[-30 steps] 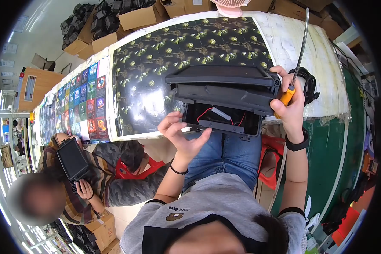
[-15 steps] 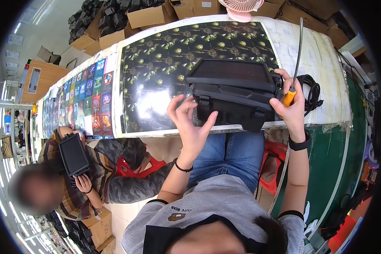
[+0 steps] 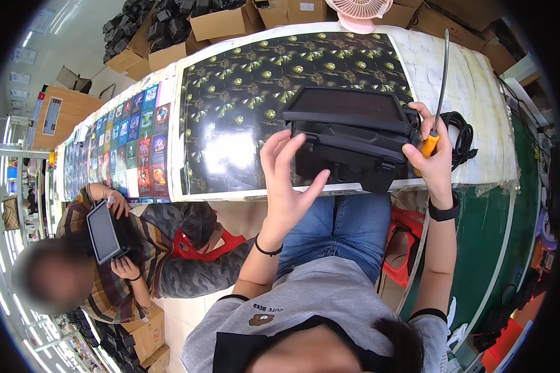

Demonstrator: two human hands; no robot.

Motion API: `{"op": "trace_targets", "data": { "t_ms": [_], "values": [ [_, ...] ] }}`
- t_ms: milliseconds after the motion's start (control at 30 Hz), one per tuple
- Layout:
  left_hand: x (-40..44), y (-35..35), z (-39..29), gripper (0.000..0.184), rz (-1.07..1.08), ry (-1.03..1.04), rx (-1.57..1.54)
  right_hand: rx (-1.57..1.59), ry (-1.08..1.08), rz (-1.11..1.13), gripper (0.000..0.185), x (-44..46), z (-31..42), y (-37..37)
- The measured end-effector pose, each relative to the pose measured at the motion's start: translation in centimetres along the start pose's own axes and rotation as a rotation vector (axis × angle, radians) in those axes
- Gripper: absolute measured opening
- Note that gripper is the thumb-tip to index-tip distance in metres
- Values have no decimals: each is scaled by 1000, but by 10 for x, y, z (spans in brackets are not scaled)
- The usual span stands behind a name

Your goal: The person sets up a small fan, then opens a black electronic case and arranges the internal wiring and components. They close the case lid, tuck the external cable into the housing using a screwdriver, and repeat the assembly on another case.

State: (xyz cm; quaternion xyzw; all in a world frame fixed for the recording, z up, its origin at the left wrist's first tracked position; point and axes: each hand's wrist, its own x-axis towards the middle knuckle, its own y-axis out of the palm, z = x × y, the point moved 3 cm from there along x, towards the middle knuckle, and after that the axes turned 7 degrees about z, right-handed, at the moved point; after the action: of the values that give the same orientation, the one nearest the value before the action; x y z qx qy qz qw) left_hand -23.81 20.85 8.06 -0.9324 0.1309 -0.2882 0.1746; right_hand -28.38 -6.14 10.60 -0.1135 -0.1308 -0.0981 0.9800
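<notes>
This person's in a grey T-shirt [image 3: 330, 283] with black sleeve trim [image 3: 430, 313], a black collar [image 3: 239, 353] and a brown bear print [image 3: 262, 319]. Blue jeans [image 3: 336, 227] below; a thin black band [image 3: 268, 249] rings the left wrist, a wider band [image 3: 444, 212] the right.

The inside of the black case [image 3: 354, 146] is hidden from you, and your right hand [image 3: 438, 165] covers part of the orange screwdriver [image 3: 430, 143]. At the far side, the picture's edge cuts off the pink fan [image 3: 358, 10] and the cartons [image 3: 286, 17], while on the left the other person's head [image 3: 53, 276] is blurred and the printed pictures [image 3: 130, 133] are too small for you to make out.
</notes>
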Motion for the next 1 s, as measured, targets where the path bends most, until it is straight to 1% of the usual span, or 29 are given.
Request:
{"op": "trace_targets", "data": {
  "t_ms": [67,167,267,367,400,433,533,567,667,700,800,833,933,1000],
  "values": [
    [3,-5,1,64,63,43,144,-25,-4,-2,38,0,-1,0],
    [1,-5,16,65,98,116,107,-17,23,-42,39,2,-4,0],
    [6,-7,18,77,201,143,129,-34,21,-115,39,1,-8,0],
    [10,-5,28,84,269,176,12,-103,-7,-143,37,-3,-10,-7],
    [10,0,33,87,240,180,-18,-130,-16,-143,36,-3,-7,-8],
    [9,7,38,89,212,183,-48,-179,-19,-174,35,-3,-1,-7],
    [13,17,36,92,173,128,-86,-571,-55,-197,35,-1,18,-9],
    [16,18,33,92,165,100,-90,-598,-55,-231,31,-1,24,-9],
    [22,22,17,94,147,57,23,-68,40,-209,30,-10,12,-13],
    [22,23,12,94,119,67,60,35,111,-191,32,-11,15,-9],
    [20,24,2,96,57,92,157,-168,59,-145,30,-8,12,-2],
    [18,24,1,97,46,95,178,-191,95,-137,29,-7,11,0],
    [10,26,0,96,21,117,217,-294,90,-55,28,-5,12,6],
    [4,26,-1,95,12,134,234,-288,65,-5,30,-6,8,8]
  ]
}}
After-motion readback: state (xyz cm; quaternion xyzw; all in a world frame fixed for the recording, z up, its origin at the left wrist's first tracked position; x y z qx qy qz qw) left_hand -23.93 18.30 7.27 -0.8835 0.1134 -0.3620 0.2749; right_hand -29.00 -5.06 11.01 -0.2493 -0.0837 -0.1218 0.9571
